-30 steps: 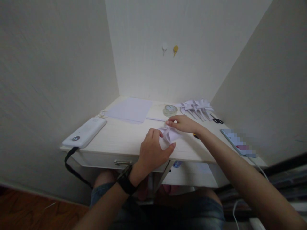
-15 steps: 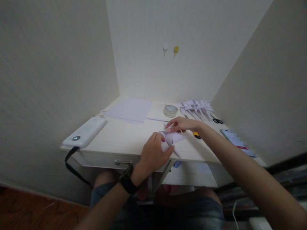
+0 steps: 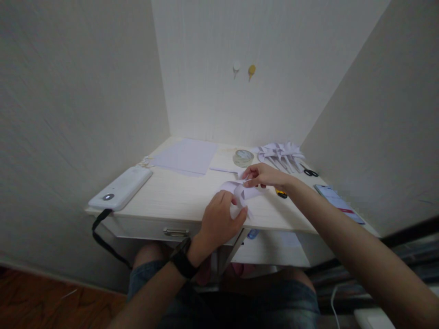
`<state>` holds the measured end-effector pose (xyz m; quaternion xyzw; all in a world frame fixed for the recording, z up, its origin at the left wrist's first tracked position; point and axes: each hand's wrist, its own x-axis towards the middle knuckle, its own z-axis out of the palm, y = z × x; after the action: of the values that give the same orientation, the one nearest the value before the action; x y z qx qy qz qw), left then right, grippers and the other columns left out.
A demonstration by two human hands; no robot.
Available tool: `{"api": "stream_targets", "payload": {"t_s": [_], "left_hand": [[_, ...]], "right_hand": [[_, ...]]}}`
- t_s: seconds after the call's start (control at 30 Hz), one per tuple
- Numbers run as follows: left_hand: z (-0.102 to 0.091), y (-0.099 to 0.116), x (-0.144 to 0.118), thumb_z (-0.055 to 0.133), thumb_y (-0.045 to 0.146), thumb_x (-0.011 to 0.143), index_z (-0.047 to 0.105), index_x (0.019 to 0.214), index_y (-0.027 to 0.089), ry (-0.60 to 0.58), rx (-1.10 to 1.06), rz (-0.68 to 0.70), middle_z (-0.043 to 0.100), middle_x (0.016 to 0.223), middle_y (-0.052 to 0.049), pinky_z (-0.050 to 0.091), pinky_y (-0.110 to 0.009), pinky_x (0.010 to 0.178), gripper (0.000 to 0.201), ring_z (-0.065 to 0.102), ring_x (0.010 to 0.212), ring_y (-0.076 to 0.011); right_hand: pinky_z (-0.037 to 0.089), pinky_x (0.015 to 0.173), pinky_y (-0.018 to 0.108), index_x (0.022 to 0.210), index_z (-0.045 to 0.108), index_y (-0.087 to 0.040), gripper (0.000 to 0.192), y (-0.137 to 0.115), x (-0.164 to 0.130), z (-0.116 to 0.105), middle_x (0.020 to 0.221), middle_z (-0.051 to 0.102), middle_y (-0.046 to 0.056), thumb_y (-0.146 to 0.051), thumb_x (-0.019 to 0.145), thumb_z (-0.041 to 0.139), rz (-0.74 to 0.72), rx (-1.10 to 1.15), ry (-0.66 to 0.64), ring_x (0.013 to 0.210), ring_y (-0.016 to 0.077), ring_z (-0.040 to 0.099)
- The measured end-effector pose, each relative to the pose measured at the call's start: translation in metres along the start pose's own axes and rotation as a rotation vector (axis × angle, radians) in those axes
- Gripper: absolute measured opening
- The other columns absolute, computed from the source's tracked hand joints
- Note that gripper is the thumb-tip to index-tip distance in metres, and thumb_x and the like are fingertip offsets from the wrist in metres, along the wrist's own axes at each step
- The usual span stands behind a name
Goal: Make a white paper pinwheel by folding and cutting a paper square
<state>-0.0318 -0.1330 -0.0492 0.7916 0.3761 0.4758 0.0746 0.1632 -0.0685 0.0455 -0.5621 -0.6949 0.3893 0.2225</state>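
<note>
Paper piece [image 3: 240, 189] sits near the front edge of the tabletop [image 3: 178, 196], folded and partly lifted, pinched from both sides. Left hand [image 3: 217, 224] has its fingers closed on the near end, right at the tabletop's lip; right hand [image 3: 264, 176] nips the far end with thumb and fingertips. Just beside the right wrist there's a little yellow cutter [image 3: 281, 193]. Tape roll [image 3: 243, 158], a bunch of folded paper shapes [image 3: 281, 153] and scissors [image 3: 310, 172] crowd the back right. Flat sheets [image 3: 187, 156] lie back left, with bare tabletop in front of them.
</note>
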Motion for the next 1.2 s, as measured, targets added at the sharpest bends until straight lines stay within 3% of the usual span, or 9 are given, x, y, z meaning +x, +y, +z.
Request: {"api": "stream_targets", "payload": {"t_s": [0.1,0.17,0.23,0.3,0.43,0.63,0.73,0.93,1.2], "left_hand": [[-0.005,0.000,-0.003,0.061,0.023,0.080,0.040,0.081,0.023,0.265,-0.103,-0.047,0.046,0.079,0.000,0.040,-0.033,0.070,0.021,0.048,0.076,-0.0182],[-0.009,-0.003,-0.003,0.063,0.024,0.079,0.043,0.083,0.022,0.430,-0.192,-0.200,0.046,0.082,0.000,0.040,-0.033,0.071,0.020,0.047,0.076,-0.0176],[-0.012,-0.009,0.003,0.066,0.028,0.076,0.048,0.091,0.021,0.490,-0.335,-0.401,0.051,0.091,-0.003,0.042,-0.034,0.075,0.024,0.051,0.083,-0.0186],[-0.014,-0.016,0.015,0.072,0.032,0.071,0.052,0.099,0.019,0.420,-0.534,-0.558,0.056,0.104,-0.007,0.044,-0.036,0.081,0.036,0.055,0.097,-0.0221],[-0.017,-0.027,0.053,0.074,0.039,0.072,0.059,0.104,0.018,0.062,-0.935,-0.709,0.059,0.124,-0.013,0.045,-0.038,0.090,0.040,0.055,0.116,-0.0277],[-0.016,-0.033,0.098,0.080,0.038,0.072,0.063,0.106,0.016,-0.332,-1.033,-0.372,0.065,0.120,-0.015,0.049,-0.036,0.087,0.044,0.061,0.108,-0.0251],[-0.011,-0.039,0.108,0.079,0.038,0.073,0.061,0.104,0.015,-0.357,-0.942,-0.320,0.066,0.115,-0.013,0.053,-0.033,0.077,0.042,0.063,0.098,-0.0215],[0.005,-0.049,0.120,0.076,0.041,0.075,0.058,0.086,0.015,-0.276,-0.780,-0.312,0.065,0.095,-0.007,0.057,-0.027,0.060,0.033,0.063,0.080,-0.0157],[0.023,-0.059,0.126,0.071,0.045,0.077,0.054,0.074,0.018,-0.150,-0.475,-0.289,0.060,0.078,-0.002,0.047,-0.023,0.050,0.032,0.056,0.065,-0.0138]], "right_hand": [[0.029,0.041,0.021,0.093,0.067,-0.015,0.041,-0.002,-0.008,0.001,0.065,0.058,-0.003,-0.026,0.056,0.082,-0.017,0.161,0.148,0.053,0.0083,0.047],[0.029,0.041,0.021,0.101,0.066,-0.016,0.051,0.000,-0.013,0.002,0.067,0.060,-0.003,-0.026,0.054,0.084,-0.077,0.272,0.255,0.053,0.0081,0.048],[0.028,0.041,0.021,0.105,0.065,-0.016,0.059,0.001,-0.017,0.004,0.070,0.062,-0.003,-0.027,0.052,0.086,-0.144,0.354,0.339,0.053,0.0082,0.048],[0.028,0.041,0.021,0.102,0.066,-0.016,0.059,0.002,-0.019,0.007,0.071,0.065,-0.001,-0.029,0.049,0.087,-0.183,0.397,0.392,0.053,0.0085,0.050],[0.033,0.044,0.022,0.088,0.067,-0.016,0.048,0.001,-0.020,0.015,0.071,0.068,0.001,-0.030,0.047,0.088,-0.241,0.437,0.446,0.054,0.0101,0.054],[0.037,0.047,0.023,0.078,0.070,-0.018,0.038,0.005,-0.014,0.021,0.066,0.069,0.000,-0.030,0.047,0.088,-0.290,0.504,0.500,0.054,0.0106,0.054],[0.036,0.047,0.023,0.079,0.073,-0.018,0.038,0.011,-0.008,0.020,0.067,0.070,0.001,-0.033,0.047,0.089,-0.295,0.552,0.491,0.054,0.0109,0.055],[0.035,0.046,0.022,0.082,0.075,-0.018,0.041,0.021,0.008,0.018,0.071,0.072,0.002,-0.038,0.048,0.090,-0.312,0.583,0.453,0.053,0.0097,0.053],[0.040,0.047,0.025,0.083,0.071,-0.018,0.046,0.034,0.027,0.026,0.070,0.068,0.003,-0.052,0.055,0.086,-0.267,0.481,0.610,0.058,0.0142,0.056]]}}
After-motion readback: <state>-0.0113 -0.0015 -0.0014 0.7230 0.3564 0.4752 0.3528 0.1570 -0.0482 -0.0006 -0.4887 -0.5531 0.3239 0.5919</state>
